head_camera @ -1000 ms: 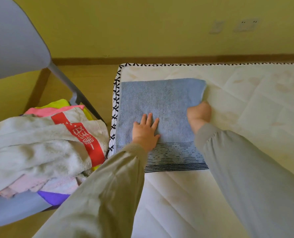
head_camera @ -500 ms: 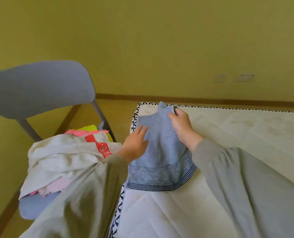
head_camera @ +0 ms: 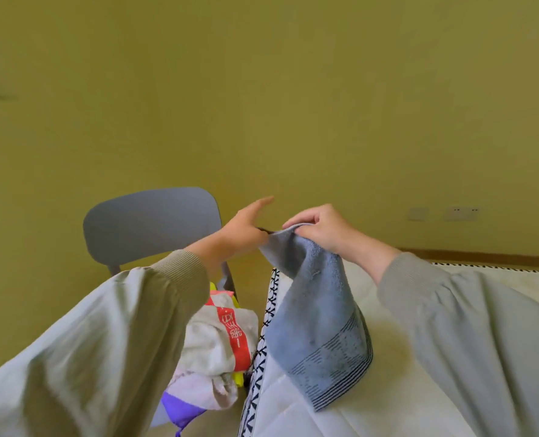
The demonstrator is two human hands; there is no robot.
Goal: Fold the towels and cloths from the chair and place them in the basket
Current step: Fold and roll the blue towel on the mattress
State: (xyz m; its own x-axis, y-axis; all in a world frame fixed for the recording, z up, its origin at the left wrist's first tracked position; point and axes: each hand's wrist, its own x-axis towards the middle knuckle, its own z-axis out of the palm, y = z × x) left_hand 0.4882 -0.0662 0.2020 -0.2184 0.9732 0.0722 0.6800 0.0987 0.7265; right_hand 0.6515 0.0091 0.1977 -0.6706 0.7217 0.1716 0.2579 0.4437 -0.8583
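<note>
Starting at the left edge of the bed [head_camera: 372, 414], you have the grey chair [head_camera: 151, 225] standing beside it. Its seat is heaped with a pile of towels and cloths [head_camera: 217, 342]: a white one with a red printed band on top, and pink, yellow and purple pieces around and under it. Your left hand [head_camera: 243, 231] is raised in front of the chair's backrest, fingers stretched out straight and gripping nothing, its lower side just touching the top corner of the blue towel [head_camera: 318, 326]. Your right hand [head_camera: 322, 228] pinches that same corner between thumb and curled fingers. The towel hangs from it beside the bed's patterned left edge, and its dark-striped lower end looks to rest on the white quilted surface. Two wall sockets [head_camera: 460, 212] sit on the yellow wall at far right.
</note>
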